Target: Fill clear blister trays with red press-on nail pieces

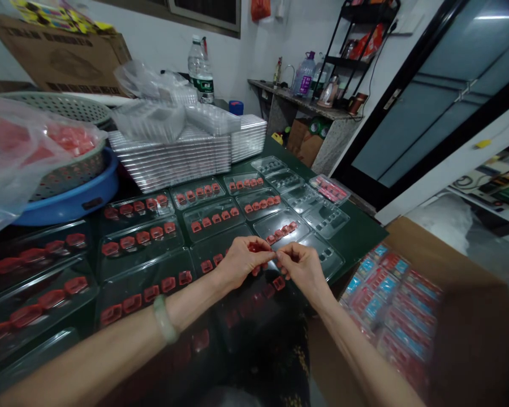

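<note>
My left hand (241, 261), below a pale green bangle (165, 320), is curled round small red plastic pieces (258, 247). Its thumb and finger meet the pinched fingertips of my right hand (302, 268); whatever lies between the right fingertips is too small to make out. Both hands hover above clear plastic trays laid in rows on a dark green table. Just beyond them, one tray (304, 227) carries a row of red pieces (282, 232). Another red piece (279, 283) shows right below my fingers. Trays on the left (142, 271) hold similar rows.
Stacked clear trays (173, 161) stand at the back, beside a blue basin (68, 203) with a colander and a bag of red pieces. Trays without red pieces (326, 219) lie at the right edge. A cardboard box (462, 305) of packaged goods stands below, right.
</note>
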### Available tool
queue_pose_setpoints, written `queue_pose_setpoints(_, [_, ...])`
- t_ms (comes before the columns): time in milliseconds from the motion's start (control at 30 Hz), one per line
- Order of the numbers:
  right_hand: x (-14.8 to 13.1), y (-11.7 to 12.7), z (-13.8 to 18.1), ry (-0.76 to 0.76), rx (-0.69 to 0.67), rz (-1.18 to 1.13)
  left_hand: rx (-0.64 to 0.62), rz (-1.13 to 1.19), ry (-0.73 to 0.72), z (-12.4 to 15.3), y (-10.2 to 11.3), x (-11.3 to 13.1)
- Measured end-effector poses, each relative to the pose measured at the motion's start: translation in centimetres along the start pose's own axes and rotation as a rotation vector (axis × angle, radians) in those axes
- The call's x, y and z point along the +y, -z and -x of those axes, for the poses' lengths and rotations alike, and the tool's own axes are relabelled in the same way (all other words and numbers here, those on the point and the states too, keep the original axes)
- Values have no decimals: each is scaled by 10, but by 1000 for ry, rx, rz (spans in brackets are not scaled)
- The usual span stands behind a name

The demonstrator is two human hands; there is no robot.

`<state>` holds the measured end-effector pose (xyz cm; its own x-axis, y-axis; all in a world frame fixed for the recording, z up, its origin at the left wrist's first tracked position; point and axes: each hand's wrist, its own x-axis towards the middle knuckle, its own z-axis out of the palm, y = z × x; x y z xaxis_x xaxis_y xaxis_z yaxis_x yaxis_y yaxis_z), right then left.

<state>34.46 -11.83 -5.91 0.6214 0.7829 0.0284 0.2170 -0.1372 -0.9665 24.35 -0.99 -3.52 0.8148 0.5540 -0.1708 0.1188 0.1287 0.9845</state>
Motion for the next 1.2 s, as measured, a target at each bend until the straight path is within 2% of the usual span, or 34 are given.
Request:
queue_pose_setpoints(200, [5, -8, 4, 3, 72, -31, -14, 143, 84, -2, -4, -4])
queue_pose_setpoints(433, [-5, -15, 13, -32, 180, -316, -7, 340, 169, -2, -9, -17])
queue_pose_setpoints(500, [-9, -15, 12, 20, 224, -259, -19, 363, 173, 0, -7, -16])
queue_pose_setpoints(600, [-10, -16, 12, 123, 293, -56, -66, 387, 152, 4, -2, -7])
queue_pose_setpoints(700, [-9, -17, 14, 190, 337, 62, -96, 320, 115, 6, 1, 2])
queue_pose_setpoints(867, [-10, -20, 19, 220, 279, 127, -51, 199, 89, 6, -2, -1])
queue_pose_setpoints(1000, [-14, -19, 21, 276, 252, 212, -58, 229, 79, 4, -2, -6])
queue_pose_setpoints(1100, [-21, -17, 23, 354, 177, 227, -134, 346, 117, 3, 0, -5])
queue_pose_setpoints(1200, [-25, -11, 23, 379, 152, 149, -238, 469, 190, 1, 2, -4])
